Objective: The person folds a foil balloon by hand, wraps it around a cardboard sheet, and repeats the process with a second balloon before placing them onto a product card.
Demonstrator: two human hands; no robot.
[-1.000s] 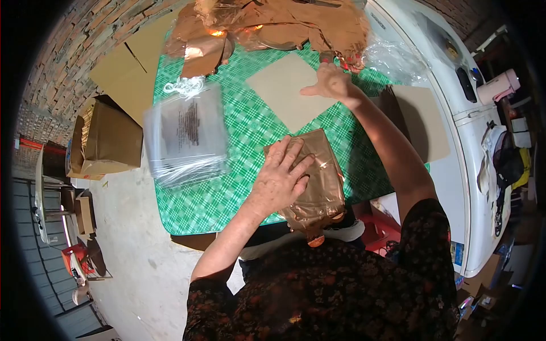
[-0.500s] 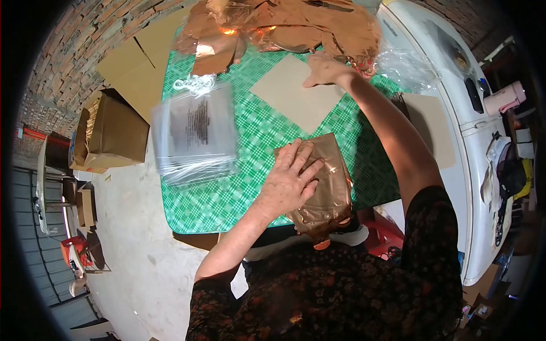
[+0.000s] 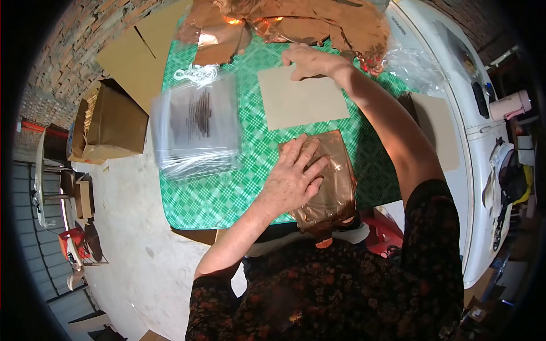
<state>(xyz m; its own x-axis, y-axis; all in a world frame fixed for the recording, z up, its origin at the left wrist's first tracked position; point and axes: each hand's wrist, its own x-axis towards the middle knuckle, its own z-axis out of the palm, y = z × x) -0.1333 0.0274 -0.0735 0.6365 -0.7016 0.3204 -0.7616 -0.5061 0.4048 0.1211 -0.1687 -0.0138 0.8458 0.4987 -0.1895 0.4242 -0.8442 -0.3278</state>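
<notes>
Left hand (image 3: pixel 293 179) presses flat, fingers spread, on a glossy copper foil packet (image 3: pixel 328 179); right hand (image 3: pixel 307 59) grips the far edge of a flat tan cardboard square (image 3: pixel 301 102).

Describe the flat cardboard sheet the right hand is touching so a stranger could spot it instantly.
Start at the green checked table. Near its far end lies the cardboard sheet, with the right hand on its far edge. It is plain, matte tan and flat, unlike the shiny copper foil pile beyond it and the foil packet nearer the person.
</notes>
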